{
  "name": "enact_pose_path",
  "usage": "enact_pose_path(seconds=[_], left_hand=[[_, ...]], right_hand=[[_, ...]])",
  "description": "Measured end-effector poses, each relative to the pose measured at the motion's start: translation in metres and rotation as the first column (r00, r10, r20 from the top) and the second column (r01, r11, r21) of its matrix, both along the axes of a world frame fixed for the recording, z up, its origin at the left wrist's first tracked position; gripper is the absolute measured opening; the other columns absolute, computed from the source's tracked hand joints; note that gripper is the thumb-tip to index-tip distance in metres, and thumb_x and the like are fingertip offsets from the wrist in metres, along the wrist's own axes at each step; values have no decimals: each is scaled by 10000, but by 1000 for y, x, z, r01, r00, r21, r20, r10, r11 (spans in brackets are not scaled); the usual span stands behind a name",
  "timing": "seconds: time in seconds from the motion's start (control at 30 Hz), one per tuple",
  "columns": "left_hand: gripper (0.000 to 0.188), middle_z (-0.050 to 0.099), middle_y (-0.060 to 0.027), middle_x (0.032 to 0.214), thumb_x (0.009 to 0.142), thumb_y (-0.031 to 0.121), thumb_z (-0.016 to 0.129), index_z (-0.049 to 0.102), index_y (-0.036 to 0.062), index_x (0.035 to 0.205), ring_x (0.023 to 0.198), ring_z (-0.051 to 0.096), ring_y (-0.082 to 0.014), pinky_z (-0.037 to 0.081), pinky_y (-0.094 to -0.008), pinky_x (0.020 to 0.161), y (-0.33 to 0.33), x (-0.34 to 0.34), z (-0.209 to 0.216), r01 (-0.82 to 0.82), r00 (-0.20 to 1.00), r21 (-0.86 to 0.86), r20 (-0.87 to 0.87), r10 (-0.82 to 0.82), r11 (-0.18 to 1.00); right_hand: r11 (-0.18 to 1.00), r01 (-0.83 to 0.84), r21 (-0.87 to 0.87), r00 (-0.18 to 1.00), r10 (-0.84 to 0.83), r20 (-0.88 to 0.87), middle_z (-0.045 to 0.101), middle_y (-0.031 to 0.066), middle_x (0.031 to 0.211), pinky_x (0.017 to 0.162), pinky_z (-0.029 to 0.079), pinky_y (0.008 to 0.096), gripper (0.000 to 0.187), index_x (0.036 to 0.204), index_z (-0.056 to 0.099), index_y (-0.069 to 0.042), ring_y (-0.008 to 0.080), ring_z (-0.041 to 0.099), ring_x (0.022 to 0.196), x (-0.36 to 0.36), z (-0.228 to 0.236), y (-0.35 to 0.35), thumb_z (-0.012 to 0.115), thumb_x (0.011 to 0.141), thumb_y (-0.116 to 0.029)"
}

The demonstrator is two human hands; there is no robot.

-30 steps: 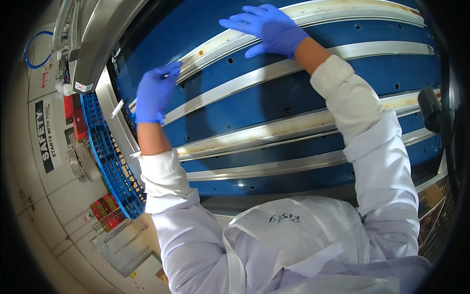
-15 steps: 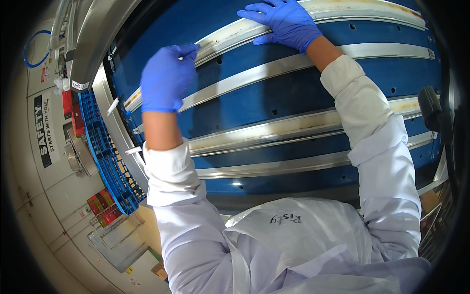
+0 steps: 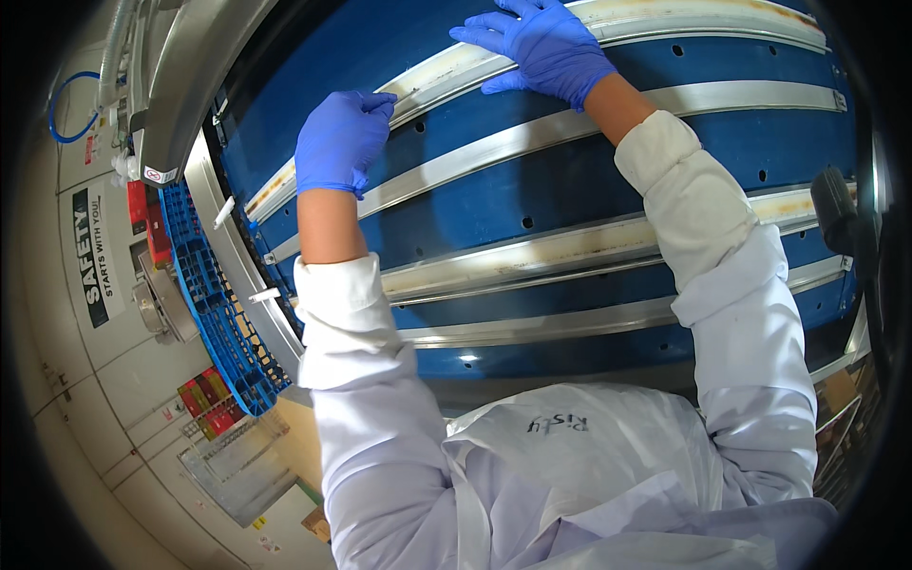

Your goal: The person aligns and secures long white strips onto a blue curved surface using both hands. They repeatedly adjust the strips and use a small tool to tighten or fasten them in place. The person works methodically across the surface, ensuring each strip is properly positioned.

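Note:
A long whitish metal rail [image 3: 684,24], browned in places, runs across a blue panel [image 3: 446,204]. My right hand [image 3: 551,55], in a blue glove, lies on this far rail with its fingers spread. Further left along the same rail, my left hand [image 3: 337,142], gloved alike, is closed with thumb and fingertips pinched together at the rail's edge. Whatever is between those fingertips, if anything, is hidden. Nearer to me, a plain metal strip [image 3: 532,131], a second stained rail [image 3: 532,249] and another strip [image 3: 551,323] cross the panel. Small dark holes dot the blue surface.
A metal frame edge [image 3: 242,261] with white pegs borders the panel on the left. Beyond it are blue plastic grating [image 3: 214,294], red boxes [image 3: 211,404] and a wall sign [image 3: 95,256]. A dark padded knob [image 3: 834,209] stands at right.
My left hand has moved slightly right and stays pinched at the far rail. My right hand has shifted a little left and down, fingers still spread. The view has moved slightly.

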State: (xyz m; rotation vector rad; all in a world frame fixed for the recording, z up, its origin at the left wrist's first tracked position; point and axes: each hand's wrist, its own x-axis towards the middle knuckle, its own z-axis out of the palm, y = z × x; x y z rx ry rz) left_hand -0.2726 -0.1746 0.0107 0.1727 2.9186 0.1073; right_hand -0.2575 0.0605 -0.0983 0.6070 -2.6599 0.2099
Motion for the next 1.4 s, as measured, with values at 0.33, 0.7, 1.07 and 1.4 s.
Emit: enact_pose_path(seconds=[0.33,0.7,1.07,1.4], left_hand=[[298,728,-180,1008,896,285,660,740,122,1133,920,693,-273,502,-334,840,7,0,12,-22,998,-10,51,22,1000],[278,713,-193,1047,890,295,656,749,149,1108,960,685,-343,512,-357,873,7,1,28,1,1000,137,23,-4,991],[250,719,-132,1053,904,326,631,761,200,1076,949,689,-317,528,-371,856,32,7,7,99,995,-100,-21,-102,990],[257,722,-142,1010,907,313,626,753,187,1092,933,691,-316,522,-372,851,50,13,11,46,999,-53,4,-46,998]], right_hand=[[1000,12,-1,1000,-12,6,604,-1,1295,960,424,424,741,1376,540,-211,260,535,1212,1,1,1,578,802,-677],[1000,16,-24,1000,-16,2,597,7,1308,953,424,420,725,1385,532,-213,259,525,1230,1,-2,2,583,815,-657],[1000,19,-19,1000,-19,-11,606,10,1290,950,420,416,707,1370,550,-215,257,535,1207,-1,-5,1,573,819,-658],[998,5,-65,999,-8,-45,619,11,1262,936,427,419,690,1349,570,-210,260,549,1182,-2,-9,2,611,802,-628]])
